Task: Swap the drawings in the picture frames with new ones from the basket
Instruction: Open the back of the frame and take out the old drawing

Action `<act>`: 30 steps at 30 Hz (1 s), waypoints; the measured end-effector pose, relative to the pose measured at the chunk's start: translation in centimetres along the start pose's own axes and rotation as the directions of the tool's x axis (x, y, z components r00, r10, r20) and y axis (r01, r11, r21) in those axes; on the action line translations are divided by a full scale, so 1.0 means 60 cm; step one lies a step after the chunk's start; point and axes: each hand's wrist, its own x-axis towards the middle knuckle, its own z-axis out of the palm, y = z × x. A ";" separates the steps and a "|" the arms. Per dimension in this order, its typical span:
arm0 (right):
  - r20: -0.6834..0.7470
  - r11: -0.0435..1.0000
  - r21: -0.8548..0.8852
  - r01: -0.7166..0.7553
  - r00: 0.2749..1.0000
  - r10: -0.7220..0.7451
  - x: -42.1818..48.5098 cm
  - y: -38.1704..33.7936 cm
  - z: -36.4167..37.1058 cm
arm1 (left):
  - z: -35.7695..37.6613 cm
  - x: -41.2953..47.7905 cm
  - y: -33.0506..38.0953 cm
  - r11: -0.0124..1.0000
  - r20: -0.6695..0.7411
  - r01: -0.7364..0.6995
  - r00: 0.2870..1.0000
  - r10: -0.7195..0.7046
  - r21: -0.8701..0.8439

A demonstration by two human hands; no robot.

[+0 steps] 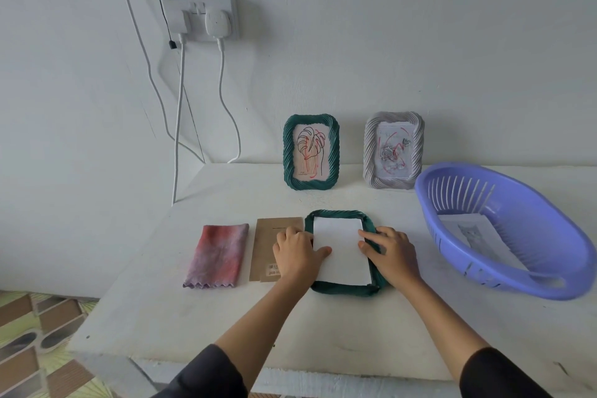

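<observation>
A dark green frame (pixel 342 290) lies face down on the table in front of me, with a white sheet (pixel 340 249) lying in its back, blank side up. My left hand (pixel 298 252) rests on the frame's left edge, its thumb pressing the sheet. My right hand (pixel 389 252) lies on the frame's right edge, fingertips touching the sheet's right border. The brown backing board (pixel 263 245) lies just left of the frame, partly under my left hand. A second green frame (pixel 311 152) and a grey frame (pixel 393 149) stand against the wall, each holding a drawing. The purple basket (pixel 517 203) holds drawings (pixel 475 233).
A folded pink and purple cloth (pixel 215 256) lies left of the backing board. A wall socket (pixel 202 18) with two white plugs and hanging cables (pixel 177 126) is at the upper left. The table's left edge drops to a patterned floor (pixel 29 333).
</observation>
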 end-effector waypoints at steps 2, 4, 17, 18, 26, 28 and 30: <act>0.004 1.000 0.003 -0.001 1.000 0.001 0.000 0.000 0.000 | 0.000 0.000 0.002 1.000 -0.014 0.009 1.000 -0.010 -0.023; 0.002 1.000 0.006 0.003 1.000 -0.003 -0.001 0.000 0.000 | -0.001 0.000 0.005 0.999 -0.027 0.019 0.999 -0.020 -0.049; -0.526 0.947 -0.263 0.183 0.796 -0.300 -0.031 -0.080 -0.122 | -0.046 0.005 0.039 0.815 -0.018 0.015 0.999 -0.032 -0.579; -0.512 0.952 -0.284 0.110 0.822 -0.248 -0.033 -0.085 -0.149 | -0.050 0.006 0.045 0.790 -0.015 0.013 1.000 -0.028 -0.613; 0.159 0.937 -0.293 -0.193 0.956 0.246 -0.022 -0.035 -0.236 | -0.014 -0.006 0.122 0.736 0.161 0.130 0.987 -0.029 -0.665; 0.155 0.952 -0.256 -0.165 0.966 0.209 -0.016 -0.024 -0.235 | 0.009 -0.008 0.138 0.740 0.216 0.166 0.976 -0.029 -0.652; 0.158 0.968 -0.209 -0.136 0.973 0.171 -0.009 -0.015 -0.240 | 0.030 -0.008 0.154 0.754 0.240 0.174 0.971 -0.023 -0.633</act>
